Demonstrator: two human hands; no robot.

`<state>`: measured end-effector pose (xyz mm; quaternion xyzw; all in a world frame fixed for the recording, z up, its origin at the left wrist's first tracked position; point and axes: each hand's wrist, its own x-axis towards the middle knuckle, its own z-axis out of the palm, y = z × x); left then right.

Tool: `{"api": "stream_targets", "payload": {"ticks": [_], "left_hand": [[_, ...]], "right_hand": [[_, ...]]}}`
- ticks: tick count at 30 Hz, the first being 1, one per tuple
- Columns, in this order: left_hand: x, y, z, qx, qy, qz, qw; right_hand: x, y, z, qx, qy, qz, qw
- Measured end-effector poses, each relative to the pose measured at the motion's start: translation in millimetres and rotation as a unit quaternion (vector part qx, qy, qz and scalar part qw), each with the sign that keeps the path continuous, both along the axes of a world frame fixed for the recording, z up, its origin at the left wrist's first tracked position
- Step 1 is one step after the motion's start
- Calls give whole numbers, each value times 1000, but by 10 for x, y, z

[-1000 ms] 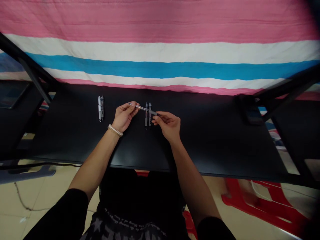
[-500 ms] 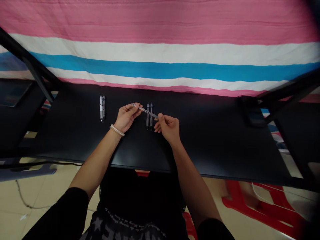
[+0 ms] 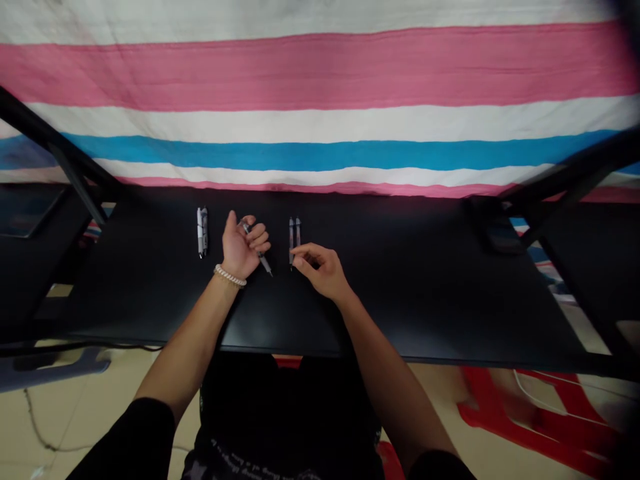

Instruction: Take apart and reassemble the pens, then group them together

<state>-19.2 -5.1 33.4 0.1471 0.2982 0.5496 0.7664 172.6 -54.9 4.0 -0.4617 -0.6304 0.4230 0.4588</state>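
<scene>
Clear pen (image 3: 257, 251) in left hand (image 3: 241, 248), fingers (image 3: 258, 235) curled round the barrel, tip end sticking out toward the near edge, just above the surface (image 3: 425, 293). Left wrist has a pale bead bracelet (image 3: 230, 275).

Landmark = dark pen pair (image 3: 294, 237), lying side by side, parallel, pointing away from the person. Held pen is just left of the pair, not touching it. Right hand (image 3: 319, 268) is at the pair's near end, thumb + index fingertips (image 3: 295, 252) pinched together at the left pen's tip; contact likely, can't tell if it's actually gripped. Other fingers loosely folded.

White pen pair (image 3: 201, 231) further left of the landmark, past the left hand, also parallel, well apart from it.

Surface: matte black, flat, w/ black angled frame struts (image 3: 65, 157) at both sides. Behind the landmark, right at the far edge: striped cloth (image 3: 320, 113), pink/white/blue bands, fills the whole background. Dark flat object (image 3: 505, 230) far right of the pair, blurred, can't ID.

Below the near edge: beige tile floor (image 3: 75, 400), red plastic stool (image 3: 530, 417) to the right, thin cable (image 3: 40, 413) on the left. Person wears black sleeves.
</scene>
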Motion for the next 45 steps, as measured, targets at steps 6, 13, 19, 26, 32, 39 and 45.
{"api": "stream_targets", "payload": {"ticks": [6,13,19,26,32,39,45], "left_hand": [[-172,30,40,-32,-17,50,998],[-166,43,44,-5,32,66,997],[-65,86,-120,134,246,171,945],[-158,88,-440,291,640,124,700],[-275,122,-472,291,759,117,571],[-350,56,-326,202,832,174,487],[-236,34,-356,227,805,192,514]], "right_hand": [[10,15,-2,10,-14,-44,999],[-3,24,-49,23,-51,-69,996],[18,70,-137,106,-238,-96,961],[35,70,-149,121,-276,-81,950],[49,88,-172,115,-273,-69,953],[87,92,-156,112,-275,-43,954],[128,87,-197,110,-254,-54,959]]}}
